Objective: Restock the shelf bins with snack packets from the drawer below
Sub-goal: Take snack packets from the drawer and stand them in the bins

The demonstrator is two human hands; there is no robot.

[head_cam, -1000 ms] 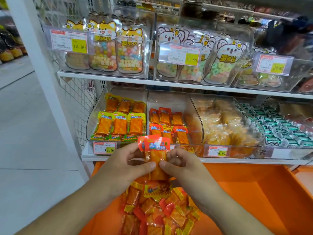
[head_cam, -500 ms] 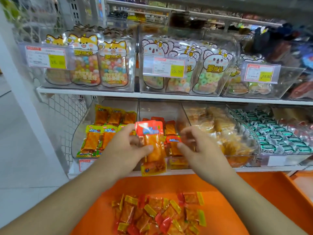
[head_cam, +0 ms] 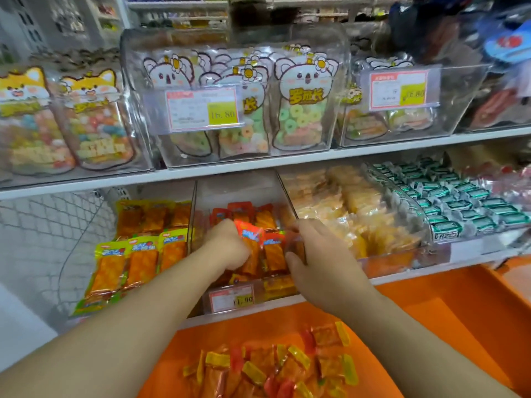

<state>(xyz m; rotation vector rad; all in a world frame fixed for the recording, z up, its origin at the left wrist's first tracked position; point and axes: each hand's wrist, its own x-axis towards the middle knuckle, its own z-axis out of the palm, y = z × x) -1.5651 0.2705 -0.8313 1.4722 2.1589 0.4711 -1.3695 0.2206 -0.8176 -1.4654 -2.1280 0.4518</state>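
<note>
My left hand (head_cam: 228,247) is inside the clear middle bin (head_cam: 244,188) on the lower shelf and grips a red-topped orange snack packet (head_cam: 250,245), tilted over the red packets lying there. My right hand (head_cam: 316,258) sits at the bin's right wall; its fingers curl toward the packets, and what they touch is hidden. Below, the open orange drawer (head_cam: 431,314) holds a loose pile of red and yellow-green snack packets (head_cam: 273,366).
The left bin holds yellow-green packets (head_cam: 140,254). To the right are a bin of pale yellow snacks (head_cam: 339,208) and green-wrapped sweets (head_cam: 457,202). The upper shelf carries clear bins of candy bags (head_cam: 244,110) with price tags. White wire mesh (head_cam: 43,239) closes the left side.
Both hands rose from above the drawer pile and reached forward into the middle bin. The left hand carried the red packet along; the right hand let go of it and moved to the bin's right side.
</note>
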